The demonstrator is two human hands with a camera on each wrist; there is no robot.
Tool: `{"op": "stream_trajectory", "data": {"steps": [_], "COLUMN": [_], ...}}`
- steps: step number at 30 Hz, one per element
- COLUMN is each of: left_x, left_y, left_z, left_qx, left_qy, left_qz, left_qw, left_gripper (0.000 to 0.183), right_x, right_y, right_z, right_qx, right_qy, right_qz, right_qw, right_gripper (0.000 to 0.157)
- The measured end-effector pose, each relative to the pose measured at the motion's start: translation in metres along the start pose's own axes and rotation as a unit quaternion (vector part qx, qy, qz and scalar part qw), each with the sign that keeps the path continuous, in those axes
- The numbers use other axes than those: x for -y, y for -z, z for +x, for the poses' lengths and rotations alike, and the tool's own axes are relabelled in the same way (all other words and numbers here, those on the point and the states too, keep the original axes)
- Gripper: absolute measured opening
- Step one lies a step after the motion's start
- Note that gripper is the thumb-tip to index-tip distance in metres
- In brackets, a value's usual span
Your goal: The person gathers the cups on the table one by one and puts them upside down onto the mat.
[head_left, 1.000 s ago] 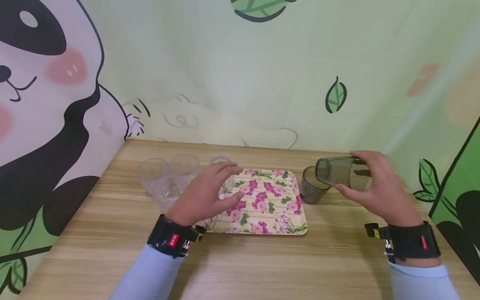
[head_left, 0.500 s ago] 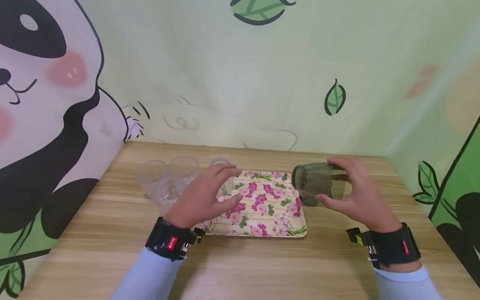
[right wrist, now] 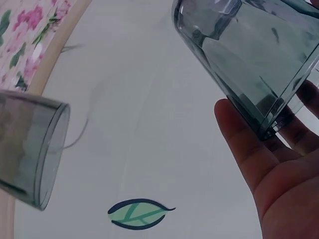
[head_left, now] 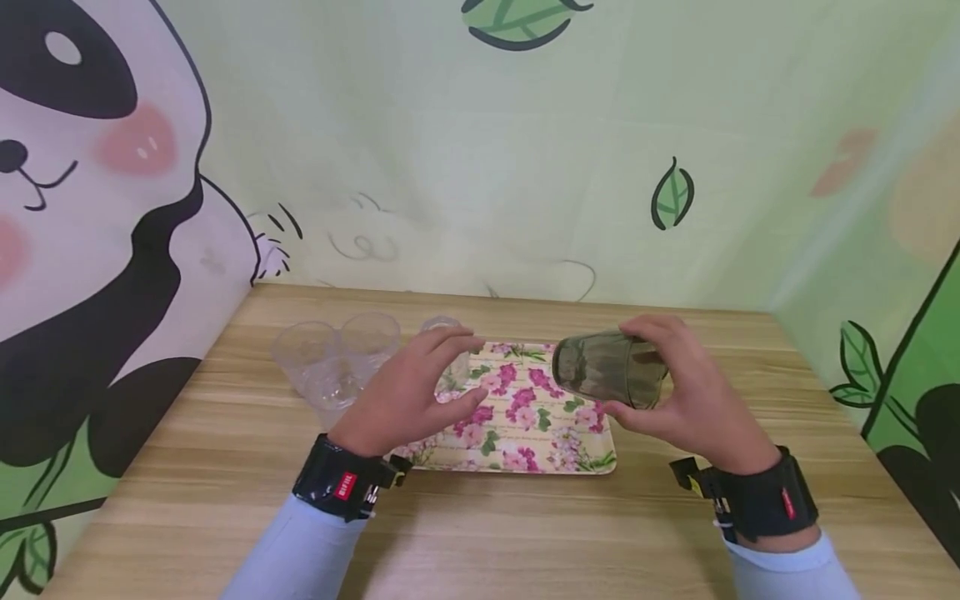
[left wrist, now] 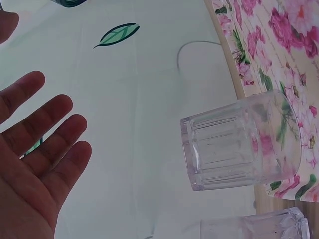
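My right hand grips a grey-tinted drinking glass by its mouth end. The glass is tipped on its side above the tray's right edge, base pointing left. A second grey glass stands upright beside the tray in the right wrist view; the held one mostly covers it in the head view. Over the left part of the flowered tray hovers my left hand, fingers apart and holding nothing. Near it, a clear glass stands upside down on the tray.
Several clear glasses stand close together on the wooden table, left of the tray and partly behind my left hand. Behind the table rises a green printed cloth wall with a panda and leaves.
My right hand has carried the grey glass leftward, from above the standing grey glass to over the tray's right edge. My left hand has stayed in place.
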State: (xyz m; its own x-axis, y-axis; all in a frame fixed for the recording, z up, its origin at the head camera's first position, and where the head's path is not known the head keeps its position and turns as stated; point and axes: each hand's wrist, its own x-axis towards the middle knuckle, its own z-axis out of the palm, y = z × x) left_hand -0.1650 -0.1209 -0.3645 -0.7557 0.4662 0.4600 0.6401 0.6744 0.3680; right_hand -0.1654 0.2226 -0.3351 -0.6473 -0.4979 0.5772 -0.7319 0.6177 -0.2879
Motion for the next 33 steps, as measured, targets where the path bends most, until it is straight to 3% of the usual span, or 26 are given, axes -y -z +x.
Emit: {"op": "stream_trajectory", "data": {"steps": [6, 17, 33], "left_x": [0.001, 0.001, -0.002], "left_y": [0.000, -0.001, -0.008], "left_z": [0.000, 0.001, 0.003], "left_qx": [-0.001, 0.007, 0.021], "left_qy": [-0.005, -0.012, -0.026], "left_qz": [0.003, -0.002, 0.004], "left_qw": [1.0000, 0.9999, 0.9994], "left_gripper": [0.059, 0.060, 0.067], "right_x": [0.011, 0.019, 0.022], "right_y": [-0.004, -0.018, -0.029], "right_z": [0.006, 0.019, 0.017], "right_qx": [0.000, 0.003, 0.014], "right_qy": [0.025, 0.026, 0.048], "right_qz": [0.004, 0.039, 0.057], "right_qw": [1.000, 0.999, 0.997], "right_gripper": [0.092, 0.092, 0.092]}}
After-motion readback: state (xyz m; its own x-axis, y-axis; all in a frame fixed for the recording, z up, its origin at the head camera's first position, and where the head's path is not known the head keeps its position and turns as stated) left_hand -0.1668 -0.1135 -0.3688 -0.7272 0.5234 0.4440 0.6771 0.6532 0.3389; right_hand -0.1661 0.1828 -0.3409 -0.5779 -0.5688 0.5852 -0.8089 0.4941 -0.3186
